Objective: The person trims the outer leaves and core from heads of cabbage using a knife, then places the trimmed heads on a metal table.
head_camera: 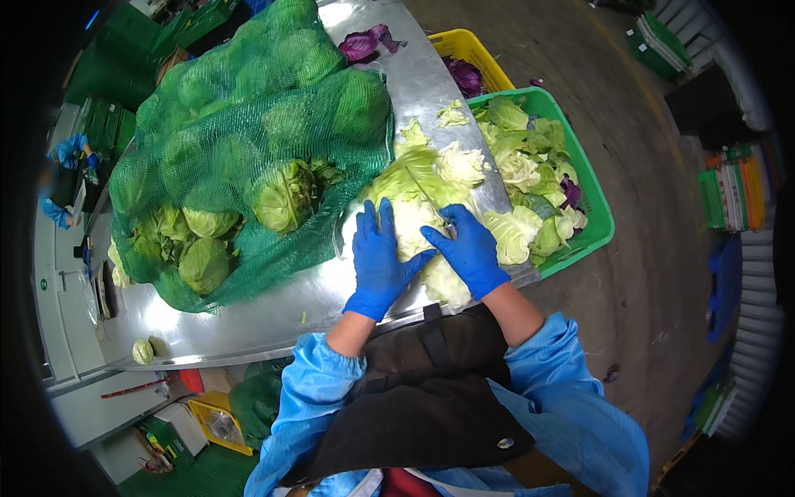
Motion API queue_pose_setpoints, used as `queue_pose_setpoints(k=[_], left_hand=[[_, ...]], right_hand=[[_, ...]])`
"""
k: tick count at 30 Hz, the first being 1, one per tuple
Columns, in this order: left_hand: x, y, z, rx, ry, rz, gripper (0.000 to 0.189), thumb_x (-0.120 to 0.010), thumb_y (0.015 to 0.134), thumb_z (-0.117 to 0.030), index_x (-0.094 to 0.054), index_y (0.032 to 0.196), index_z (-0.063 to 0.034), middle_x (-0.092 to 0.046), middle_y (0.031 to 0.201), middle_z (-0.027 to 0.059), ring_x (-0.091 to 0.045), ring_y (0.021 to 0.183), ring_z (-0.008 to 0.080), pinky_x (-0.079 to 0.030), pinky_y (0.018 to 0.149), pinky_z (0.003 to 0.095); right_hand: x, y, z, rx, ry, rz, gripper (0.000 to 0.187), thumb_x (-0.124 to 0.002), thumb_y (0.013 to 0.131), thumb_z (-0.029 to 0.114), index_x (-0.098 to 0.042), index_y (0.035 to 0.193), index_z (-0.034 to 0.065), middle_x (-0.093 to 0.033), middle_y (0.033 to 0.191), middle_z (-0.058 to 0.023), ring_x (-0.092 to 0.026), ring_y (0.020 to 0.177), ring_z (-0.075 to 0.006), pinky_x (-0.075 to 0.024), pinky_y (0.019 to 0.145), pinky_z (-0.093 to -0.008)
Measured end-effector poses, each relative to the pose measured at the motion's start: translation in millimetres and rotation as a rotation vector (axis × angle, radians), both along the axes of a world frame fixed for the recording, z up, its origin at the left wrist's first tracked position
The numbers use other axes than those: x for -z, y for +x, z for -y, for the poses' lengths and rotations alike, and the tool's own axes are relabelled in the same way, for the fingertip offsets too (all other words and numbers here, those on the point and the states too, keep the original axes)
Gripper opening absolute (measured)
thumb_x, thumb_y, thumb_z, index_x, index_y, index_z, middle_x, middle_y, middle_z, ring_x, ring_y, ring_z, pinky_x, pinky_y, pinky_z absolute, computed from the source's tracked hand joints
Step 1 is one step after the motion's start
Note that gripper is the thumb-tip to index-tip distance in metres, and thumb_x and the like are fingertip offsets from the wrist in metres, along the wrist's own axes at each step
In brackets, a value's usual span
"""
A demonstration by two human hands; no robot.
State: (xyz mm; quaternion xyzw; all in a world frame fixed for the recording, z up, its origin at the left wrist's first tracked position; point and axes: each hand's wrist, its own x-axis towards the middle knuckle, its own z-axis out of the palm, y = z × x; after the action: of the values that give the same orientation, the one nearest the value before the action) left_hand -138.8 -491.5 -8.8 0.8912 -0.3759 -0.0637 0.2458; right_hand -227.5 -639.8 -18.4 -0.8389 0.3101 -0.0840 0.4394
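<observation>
A pale green cabbage (pixel 407 214) lies on the steel table in front of me, its outer leaves spread toward the far side. My left hand (pixel 380 261), in a blue glove, is cupped against its left side, with the thumb across the near face. On the right, my gloved right hand (pixel 469 248) grips what looks like a knife (pixel 428 191). Its thin, blurred blade points away from me over the cabbage; the handle is mostly hidden in my fingers. Loose cabbage leaves (pixel 461 164) lie beyond and right of my hands, and another pale piece (pixel 446 282) sits below them.
Green mesh sacks of cabbages (pixel 248 143) cover much of the steel table (pixel 248 329). A green crate (pixel 605 227) of leaves adjoins its right edge, with a yellow crate (pixel 475 40) behind. Purple cabbage leaves (pixel 366 45) lie at the far end. Another person (pixel 65 177) stands far left.
</observation>
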Motion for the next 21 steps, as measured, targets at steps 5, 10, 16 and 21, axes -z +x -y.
queue_pose_setpoints(k=[5, 10, 16, 21], left_hand=[[7.3, 11.5, 17.3, -0.058, -0.015, -0.17, 0.12, -0.082, 0.064, -0.051, -0.015, 0.146, 0.0057, -0.029, 0.145, 0.0318, -0.038, 0.13, 0.0437, -0.039, 0.103, 0.0433], [4.3, 15.7, 26.2, -0.106, 0.052, -0.278, 0.124, -0.083, 0.061, -0.05, -0.013, 0.145, 0.0065, -0.024, 0.148, 0.0304, -0.039, 0.13, 0.0411, -0.041, 0.102, 0.0422], [3.7, -6.1, 27.5, -0.12, 0.035, -0.17, 0.119, -0.086, 0.061, -0.037, -0.013, 0.145, 0.007, -0.023, 0.148, 0.0306, -0.038, 0.129, 0.0443, -0.039, 0.103, 0.0428], [12.4, -17.0, 1.5, -0.048, -0.102, -0.092, 0.124, -0.087, 0.06, -0.035, -0.007, 0.149, -0.0005, -0.018, 0.152, 0.0276, -0.035, 0.133, 0.0431, -0.04, 0.103, 0.0421]], right_hand=[[-5.3, -6.4, 8.1, -0.158, -0.265, -0.058, 0.061, -0.056, 0.087, 0.055, -0.048, 0.133, 0.0142, -0.065, 0.074, -0.0119, -0.064, 0.061, -0.0317, -0.0501, 0.056, -0.0415], [0.7, -3.4, 12.9, -0.289, -0.535, -0.093, 0.059, -0.047, 0.094, 0.047, -0.037, 0.145, 0.0209, -0.058, 0.06, -0.01, -0.058, 0.047, -0.027, -0.0449, 0.042, -0.0394], [14.0, 35.5, 45.0, -0.046, -0.241, -0.228, 0.043, -0.04, 0.098, 0.046, -0.067, 0.111, 0.0142, -0.066, 0.081, -0.0203, -0.064, 0.074, -0.0379, -0.0496, 0.067, -0.0475], [38.3, 41.1, 42.6, -0.061, -0.054, -0.061, 0.065, -0.052, 0.085, 0.063, -0.064, 0.111, 0.0048, -0.067, 0.096, -0.0209, -0.064, 0.089, -0.0376, -0.0502, 0.078, -0.0441]])
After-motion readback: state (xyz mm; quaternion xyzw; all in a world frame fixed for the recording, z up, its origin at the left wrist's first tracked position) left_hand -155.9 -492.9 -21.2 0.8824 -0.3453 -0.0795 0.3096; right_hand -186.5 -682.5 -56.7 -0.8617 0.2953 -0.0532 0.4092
